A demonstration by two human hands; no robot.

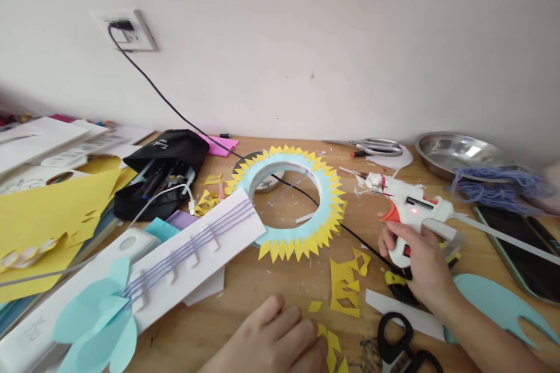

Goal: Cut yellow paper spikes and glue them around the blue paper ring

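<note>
My right hand (pixel 422 259) is closed round the handle of a white glue gun (pixel 409 198) with an orange trigger and a small red light. A white glue stick (pixel 503 236) sticks out of its back, and the nozzle points left. At the bottom middle my left hand (pixel 275 338) rests with curled fingers; nothing shows sticking out of it, though its underside is hidden. Beyond it lies a light-blue paper ring (pixel 242 186) edged with yellow zigzag points. To its left, a white strip (pixel 238 227) carries purple yarn, small white tabs and light-blue leaf shapes (pixel 94 315).
Black-handled scissors (pixel 396 332) and yellow paper scraps (pixel 343 288) lie between my hands. A metal bowl (pixel 455 151), purple yarn (pixel 490 183) and a phone (pixel 520 250) are at right. A black pouch (pixel 168 163) and yellow sheets (pixel 56 204) sit left. A black cable (pixel 170 105) runs from the socket.
</note>
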